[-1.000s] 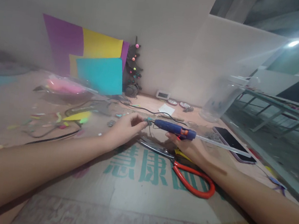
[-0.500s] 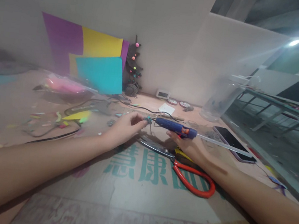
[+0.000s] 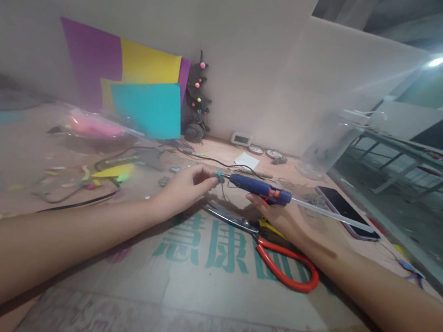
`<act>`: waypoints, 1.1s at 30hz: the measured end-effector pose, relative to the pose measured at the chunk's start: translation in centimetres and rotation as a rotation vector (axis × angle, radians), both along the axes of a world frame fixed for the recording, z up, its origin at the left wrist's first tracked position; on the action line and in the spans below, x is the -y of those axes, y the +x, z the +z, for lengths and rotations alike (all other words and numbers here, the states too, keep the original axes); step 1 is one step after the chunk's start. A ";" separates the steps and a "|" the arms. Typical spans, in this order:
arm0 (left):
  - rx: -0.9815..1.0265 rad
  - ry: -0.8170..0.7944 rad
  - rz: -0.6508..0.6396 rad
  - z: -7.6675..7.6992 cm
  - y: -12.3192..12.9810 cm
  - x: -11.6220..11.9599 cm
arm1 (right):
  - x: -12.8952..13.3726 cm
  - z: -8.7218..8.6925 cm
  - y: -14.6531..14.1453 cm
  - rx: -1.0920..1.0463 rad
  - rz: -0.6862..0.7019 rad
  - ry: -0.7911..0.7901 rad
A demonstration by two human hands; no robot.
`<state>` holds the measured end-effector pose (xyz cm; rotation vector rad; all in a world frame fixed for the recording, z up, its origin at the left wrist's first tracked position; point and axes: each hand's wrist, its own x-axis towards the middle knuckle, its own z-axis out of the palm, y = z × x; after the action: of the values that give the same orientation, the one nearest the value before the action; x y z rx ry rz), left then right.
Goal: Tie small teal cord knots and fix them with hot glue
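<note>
The glue gun [image 3: 259, 188] is dark blue, slim and long-bodied, with an orange patch showing through an opening near its rear and a small red glow on its underside. A pale, translucent glue stick [image 3: 331, 214] juts straight out of the back, sloping slightly down across the phone [image 3: 346, 214] as the camera sees it. The gun lies almost level above the work surface, its metal nozzle pointing to the person's left.

The right hand [image 3: 284, 218] is closed around the gun from below — its thumb sits just under the body, while the handle and most of the fingers are hidden. The body stretches forward beyond this grip, toward the other hand.

The left hand [image 3: 188, 186] pinches a tiny piece [image 3: 219, 175] between thumb and forefinger, the gap between them narrow. The piece is dark with a bright teal top, and a thin dark strand [image 3: 224, 192] hangs down beside it. It sits right at the fingertips, directly in front of the nozzle; whether the two touch is too small to tell.

Below both hands lie scissors [image 3: 256, 231] with red handles, blades toward the left hand — they rest on a sheet [image 3: 204, 294] printed with large green characters.
</note>
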<state>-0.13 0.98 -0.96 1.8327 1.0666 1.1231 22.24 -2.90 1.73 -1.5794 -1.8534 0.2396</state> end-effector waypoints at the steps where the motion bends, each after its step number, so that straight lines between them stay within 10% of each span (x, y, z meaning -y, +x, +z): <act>1: 0.000 0.003 -0.003 0.0 0.0 0.0 | 0.0 0.1 0.0 -0.003 -0.007 -0.008; 33: -0.026 -0.015 -0.008 -0.4 0.0 -0.1 | -0.2 -0.4 0.3 -0.011 -0.033 -0.011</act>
<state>-0.16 1.06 -1.31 1.8428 1.0789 1.0865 22.57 -2.73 1.30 -1.6115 -1.8186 0.2432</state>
